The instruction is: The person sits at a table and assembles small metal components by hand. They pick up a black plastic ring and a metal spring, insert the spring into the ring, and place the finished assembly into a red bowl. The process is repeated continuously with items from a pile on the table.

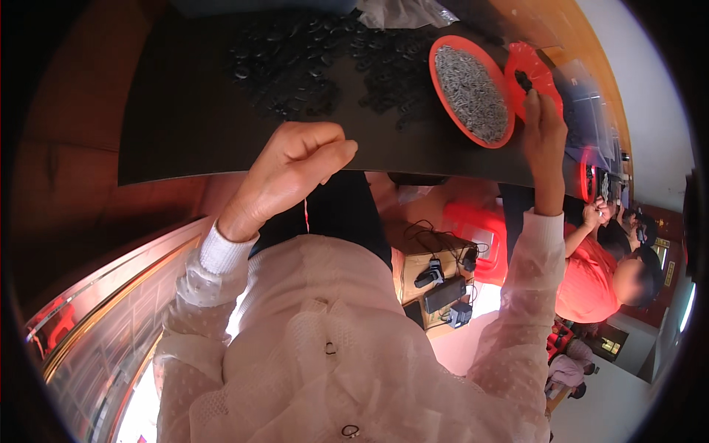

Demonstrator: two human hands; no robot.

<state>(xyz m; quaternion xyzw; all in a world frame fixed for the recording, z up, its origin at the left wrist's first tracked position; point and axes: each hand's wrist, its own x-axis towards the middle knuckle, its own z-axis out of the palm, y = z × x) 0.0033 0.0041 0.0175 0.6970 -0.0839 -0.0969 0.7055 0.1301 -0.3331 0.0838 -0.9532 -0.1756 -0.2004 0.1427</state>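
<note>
My left hand (301, 164) is closed in a loose fist above the table's near edge; whatever its fingers may hold is hidden. Farther right, my right hand (545, 133) reaches forward with its fingers pinched on a small black part (523, 80). Beneath that part lies a red, crinkled dish or bag (543, 71). Just left of the right hand stands an orange-red bowl (436, 83) filled with small grey metal pieces that look like screws or pins. Many loose black parts (295, 63) are spread over the dark table (185, 133) beyond my left hand.
A clear plastic bag (406, 12) lies at the table's far side. Translucent bins (587, 103) stand at the right. Below the table are a cardboard box (413, 277) with cables and chargers and a red stool (484, 236). A person in red (591, 284) sits to the right.
</note>
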